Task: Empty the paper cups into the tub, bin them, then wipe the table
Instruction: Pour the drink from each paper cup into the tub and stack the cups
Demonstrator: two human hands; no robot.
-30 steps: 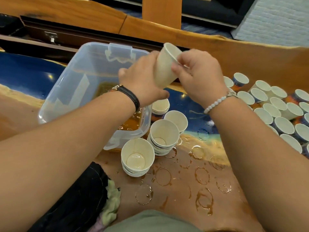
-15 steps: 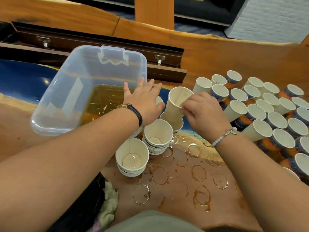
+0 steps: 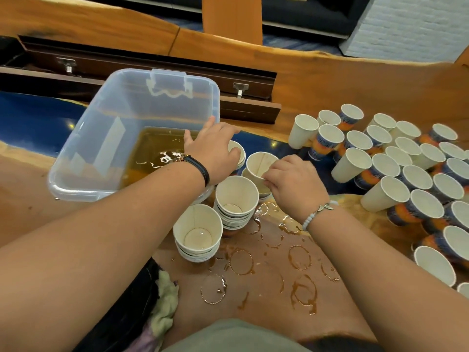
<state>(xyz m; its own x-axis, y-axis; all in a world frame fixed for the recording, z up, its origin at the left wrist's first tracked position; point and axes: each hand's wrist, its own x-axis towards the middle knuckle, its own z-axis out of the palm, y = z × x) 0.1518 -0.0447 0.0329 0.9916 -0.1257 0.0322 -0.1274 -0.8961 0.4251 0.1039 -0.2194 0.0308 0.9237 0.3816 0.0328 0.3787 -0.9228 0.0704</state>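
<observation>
Translucent plastic makes up the tub (image 3: 114, 110), which is set on the table (image 3: 25, 199) at the left and is partly filled with brown liquid (image 3: 152, 148). The left hand (image 3: 213, 148) is laid palm down, fingers straight and spread, over a short stack of cups (image 3: 239, 154) just beside the tub's near right corner; nothing is gripped by it. A black strap (image 3: 201, 170) is worn on that wrist.

The paper cup (image 3: 258, 161) is pinched at its rim by the curled fingers and thumb of the right hand (image 3: 294, 184). It is held tilted, mouth upward, right of the left hand and directly over more nested cups (image 3: 264, 194); whether it is seated in them cannot be told. A beaded bracelet (image 3: 314, 214) is worn on the right wrist.

Two further stacks of emptied cups are stood nearer the person: one (image 3: 236, 199) touching the tub's corner, the other (image 3: 198, 232) just in front of it. Many single cups (image 3: 406, 174), some with orange and blue print, are crowded together at the right, well apart from the tub. Brown ring stains (image 3: 241, 261) and wet patches are spread over the wood in front of the stacks. A pale green cloth (image 3: 165, 301) is bunched at the table's near edge, against something dark (image 3: 121, 313).
</observation>
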